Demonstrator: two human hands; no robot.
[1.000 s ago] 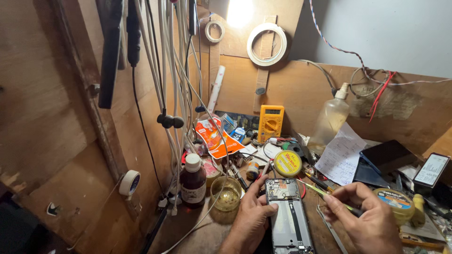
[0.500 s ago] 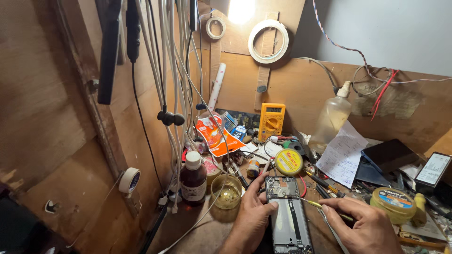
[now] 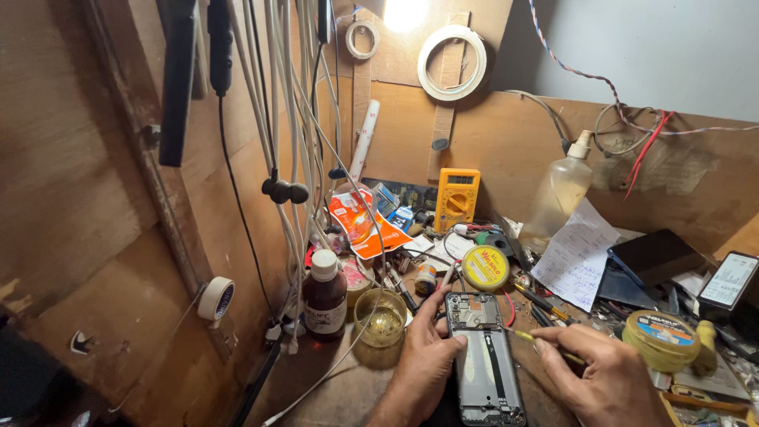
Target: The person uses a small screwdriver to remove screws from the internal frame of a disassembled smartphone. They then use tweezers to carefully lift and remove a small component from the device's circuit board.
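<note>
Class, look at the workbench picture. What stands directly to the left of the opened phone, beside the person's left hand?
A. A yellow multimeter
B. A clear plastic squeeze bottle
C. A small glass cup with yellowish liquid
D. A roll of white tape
C: a small glass cup holding yellowish liquid stands just left of the opened phone, close to the left hand that steadies the phone, with a dark brown bottle on the cup's far side.
</note>
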